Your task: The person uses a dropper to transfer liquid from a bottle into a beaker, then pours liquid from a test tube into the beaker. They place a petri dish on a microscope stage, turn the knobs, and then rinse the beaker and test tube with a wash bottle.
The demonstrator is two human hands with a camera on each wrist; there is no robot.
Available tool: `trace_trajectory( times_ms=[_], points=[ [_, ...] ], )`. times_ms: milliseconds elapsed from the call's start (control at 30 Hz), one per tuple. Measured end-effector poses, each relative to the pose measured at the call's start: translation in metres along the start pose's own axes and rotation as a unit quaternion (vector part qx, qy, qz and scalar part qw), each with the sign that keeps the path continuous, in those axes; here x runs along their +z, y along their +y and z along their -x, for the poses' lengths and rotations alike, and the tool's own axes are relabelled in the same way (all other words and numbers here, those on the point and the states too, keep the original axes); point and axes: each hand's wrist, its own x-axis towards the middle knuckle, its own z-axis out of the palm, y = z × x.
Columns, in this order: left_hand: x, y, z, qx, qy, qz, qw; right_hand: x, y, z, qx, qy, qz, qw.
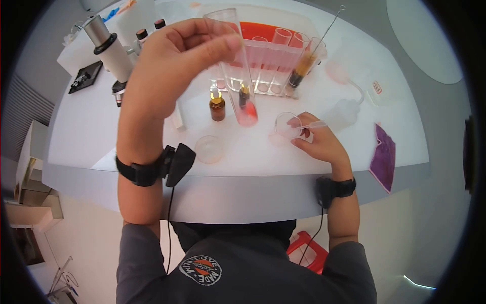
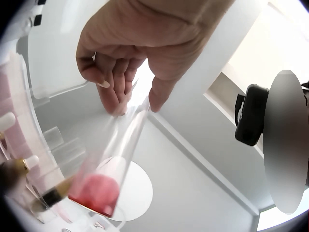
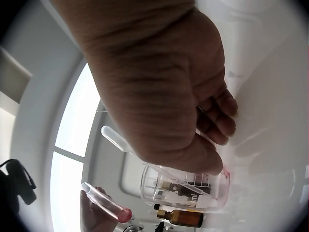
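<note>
My left hand [image 1: 169, 66] is raised over the table and pinches a large clear test tube [image 1: 230, 76] near its mouth. Red liquid [image 2: 96, 191] lies in the bottom of the tube, which leans in the left wrist view. Low at the table, my right hand [image 1: 324, 144] holds a small glass beaker [image 1: 284, 133] from the side, thumb and fingers around its wall. A plastic dropper [image 3: 115, 138] leans in the beaker, its bulb sticking out past the rim. Pink traces show at the beaker's base.
Behind the tube stand a brown dropper bottle [image 1: 217, 107] and a clear rack [image 1: 276, 91] with several tubes, one holding a brush. A microscope [image 1: 114, 55] is at the left. A round glass dish [image 1: 209, 149], a wash bottle [image 1: 347, 109] and a purple cloth [image 1: 383, 157] lie around.
</note>
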Motion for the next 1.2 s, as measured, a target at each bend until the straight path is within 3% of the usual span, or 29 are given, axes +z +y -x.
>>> trace_trajectory(
  times_ms=[233,333,433,733,933,1033,1100,1167,1200],
  points=[
    [-0.006,-0.003,-0.002,-0.004,-0.004,-0.089,0.996,0.001,0.000,0.000,0.006,0.001,-0.003,1.000],
    [0.001,-0.006,-0.001,0.023,0.013,-0.054,0.998,0.003,-0.001,0.000,0.001,0.009,-0.013,1.000],
    [0.012,0.026,0.007,-0.075,0.041,0.000,0.996,0.003,-0.001,0.000,0.002,0.009,-0.013,1.000],
    [0.019,0.033,0.008,-0.058,0.077,-0.051,0.994,0.002,0.000,-0.001,-0.019,0.001,0.018,1.000],
    [0.013,0.025,0.005,-0.051,0.053,-0.042,0.996,0.003,0.001,-0.001,-0.019,-0.001,0.014,1.000],
    [0.017,0.037,0.007,-0.076,0.053,-0.137,0.986,0.003,0.000,0.000,-0.021,-0.001,0.009,1.000],
    [0.026,0.032,0.012,0.006,0.089,-0.202,0.975,0.003,0.002,0.000,-0.024,-0.001,0.002,1.000],
    [0.026,0.030,0.012,0.012,0.096,-0.182,0.979,0.003,0.001,0.000,-0.019,-0.003,0.003,1.000],
    [0.021,0.032,0.010,-0.023,0.085,-0.129,0.988,0.003,0.001,0.000,-0.017,-0.005,0.004,1.000]
  ],
)
